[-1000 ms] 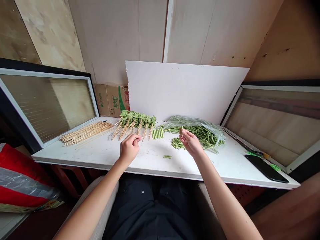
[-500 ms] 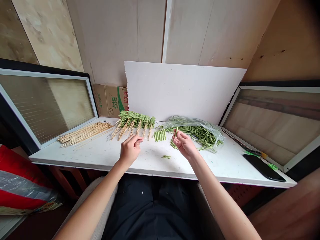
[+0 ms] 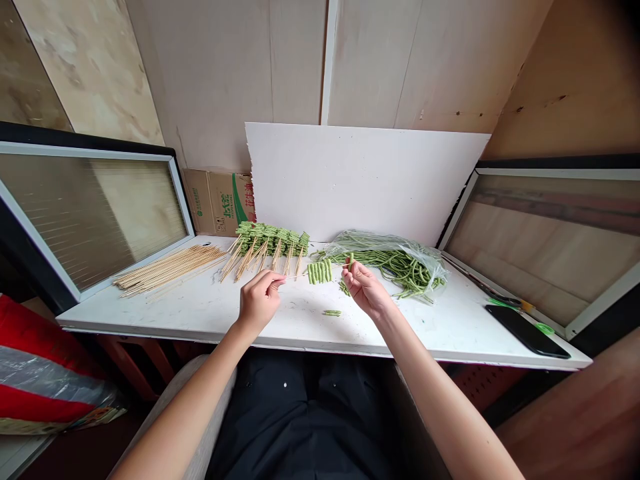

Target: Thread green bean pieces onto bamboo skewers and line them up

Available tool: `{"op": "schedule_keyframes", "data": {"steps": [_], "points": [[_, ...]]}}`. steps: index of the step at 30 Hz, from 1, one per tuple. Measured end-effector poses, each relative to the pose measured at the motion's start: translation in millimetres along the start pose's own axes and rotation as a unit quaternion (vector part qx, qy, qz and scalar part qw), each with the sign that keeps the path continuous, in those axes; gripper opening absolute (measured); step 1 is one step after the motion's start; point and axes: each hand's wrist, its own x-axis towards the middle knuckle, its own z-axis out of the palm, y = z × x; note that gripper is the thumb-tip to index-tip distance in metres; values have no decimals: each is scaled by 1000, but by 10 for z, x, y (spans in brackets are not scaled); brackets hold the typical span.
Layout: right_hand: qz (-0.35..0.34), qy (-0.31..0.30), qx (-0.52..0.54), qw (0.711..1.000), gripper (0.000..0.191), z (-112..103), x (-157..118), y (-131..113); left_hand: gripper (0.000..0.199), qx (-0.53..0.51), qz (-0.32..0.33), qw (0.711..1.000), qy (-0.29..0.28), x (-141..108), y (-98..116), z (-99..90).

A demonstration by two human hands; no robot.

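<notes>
My left hand (image 3: 261,300) is closed on the blunt end of a thin wooden skewer, which points right. Several short green bean pieces (image 3: 320,271) sit side by side on that skewer. Just right of them, my right hand (image 3: 365,285) pinches one more green bean piece (image 3: 351,259) upright between thumb and fingers. A few cut bean pieces (image 3: 344,288) lie partly hidden beside the right hand, and others (image 3: 332,313) lie on the white table (image 3: 300,327) nearer to me.
Filled bean skewers (image 3: 273,239) are stacked at the back, with bare skewers (image 3: 170,267) to their left. A clear plastic bag of long beans (image 3: 400,263) lies back right. A black phone (image 3: 525,330) and scissors (image 3: 493,293) are at the right. A cardboard box (image 3: 215,200) stands behind.
Both hands keep nearly the same place and grip. The bean piece in my right hand sits slightly lower between the fingers, and the whole view has shifted a little.
</notes>
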Motion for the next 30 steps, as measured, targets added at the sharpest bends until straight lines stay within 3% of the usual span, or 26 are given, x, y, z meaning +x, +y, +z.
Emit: {"op": "schedule_keyframes", "data": {"steps": [19,30], "points": [[-2,-6,6,1000,36,67,-21,-19,25,12,2,1000,5,-27,-49,14],[-55,42,-42,997,35,162,-68,-26,30,38,27,999,22,-21,-40,-8]]}}
